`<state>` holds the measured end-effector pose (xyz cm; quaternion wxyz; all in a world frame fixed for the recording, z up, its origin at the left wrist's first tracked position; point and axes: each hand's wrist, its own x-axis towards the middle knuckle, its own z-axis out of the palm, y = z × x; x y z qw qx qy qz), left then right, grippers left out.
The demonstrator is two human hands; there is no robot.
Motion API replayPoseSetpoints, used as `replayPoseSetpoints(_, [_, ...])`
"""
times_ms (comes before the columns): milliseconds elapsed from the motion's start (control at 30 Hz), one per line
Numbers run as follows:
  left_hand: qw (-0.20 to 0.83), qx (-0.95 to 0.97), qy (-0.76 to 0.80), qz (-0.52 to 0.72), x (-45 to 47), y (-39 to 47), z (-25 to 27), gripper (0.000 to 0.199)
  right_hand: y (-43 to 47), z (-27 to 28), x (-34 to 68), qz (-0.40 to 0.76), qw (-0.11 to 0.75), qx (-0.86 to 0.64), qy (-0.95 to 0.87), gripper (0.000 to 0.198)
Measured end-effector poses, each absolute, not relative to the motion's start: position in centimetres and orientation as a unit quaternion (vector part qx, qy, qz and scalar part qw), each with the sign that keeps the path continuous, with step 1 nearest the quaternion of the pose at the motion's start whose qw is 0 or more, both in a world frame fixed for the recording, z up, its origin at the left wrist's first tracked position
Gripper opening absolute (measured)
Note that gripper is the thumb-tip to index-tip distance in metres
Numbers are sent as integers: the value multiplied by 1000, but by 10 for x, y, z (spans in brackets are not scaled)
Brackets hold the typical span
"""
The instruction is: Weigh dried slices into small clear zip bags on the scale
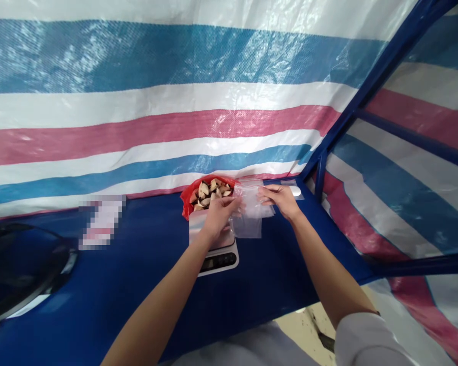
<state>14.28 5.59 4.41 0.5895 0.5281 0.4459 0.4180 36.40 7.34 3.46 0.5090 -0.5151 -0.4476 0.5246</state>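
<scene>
The left hand hides part of the scale

Clear plastic bags: thin, flat, see-through, several layered together with edges out of line; one lower corner extends toward the near side, just right of the scale. Scale: flat, low, pale body, silvery square platform, dark display strip along the near edge; digits not legible. Red bag: thin plastic, crumpled, mouth spread wide, just beyond the scale's far edge; contact with the platform cannot be told. Chunks: tan and brown, irregular, angular, heaped loosely inside the red bag.
</scene>
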Motion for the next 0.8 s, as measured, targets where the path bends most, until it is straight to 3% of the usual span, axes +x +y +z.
replayPoseSetpoints(133, [513,589,470,411,151,60,40,32,91,33,386,522,491,-527,-457,45])
replayPoseSetpoints(433, [97,823,400,391,173,53,27,23,136,31,422,519,447,-557,-469,38])
replayPoseSetpoints(800, [-31,914,370,163,197,58,7,23,161,7,407,432,409,-563,-574,30])
